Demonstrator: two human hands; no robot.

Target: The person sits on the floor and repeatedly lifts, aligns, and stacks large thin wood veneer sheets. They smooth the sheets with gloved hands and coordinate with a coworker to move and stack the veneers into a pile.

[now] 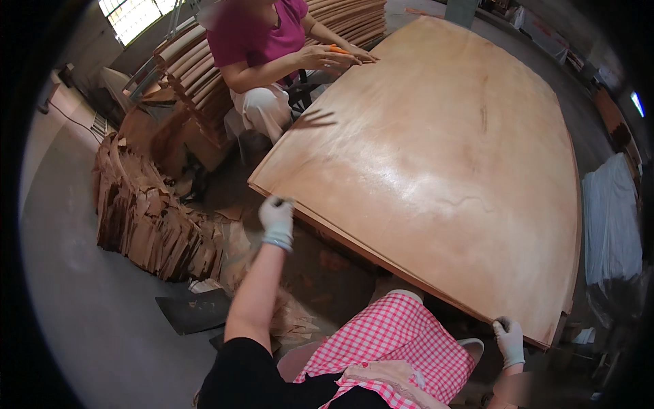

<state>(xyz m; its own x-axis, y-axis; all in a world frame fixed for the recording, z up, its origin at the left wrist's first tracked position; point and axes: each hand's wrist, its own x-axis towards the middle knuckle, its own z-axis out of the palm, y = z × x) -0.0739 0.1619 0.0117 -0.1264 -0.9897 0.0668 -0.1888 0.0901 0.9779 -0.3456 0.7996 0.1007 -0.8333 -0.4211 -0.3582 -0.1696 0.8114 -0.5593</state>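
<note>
where two gloved hands, left hand (276,219) and right hand (509,341), grip: one veneer sheet (436,157)

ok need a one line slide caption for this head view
Gloved left hand and right hand grip the near edge of a wood veneer sheet; a co-worker's hands rest on its far corner.

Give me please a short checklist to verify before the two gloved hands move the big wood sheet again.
1. Left hand grips the near edge of the veneer sheet: ok, gloved fingers are on the edge.
2. Right hand grips the near right corner: ok, fingers curl over the edge.
3. Co-worker's hands off the sheet: not ok, they rest on its far corner, with an orange tool.
4. Sheet surface free of loose things: ok, nothing else lies on it.
5. Sheet free from the ones beneath: cannot tell.
6. Floor at the left free: not ok, veneer scraps are piled there.
</note>
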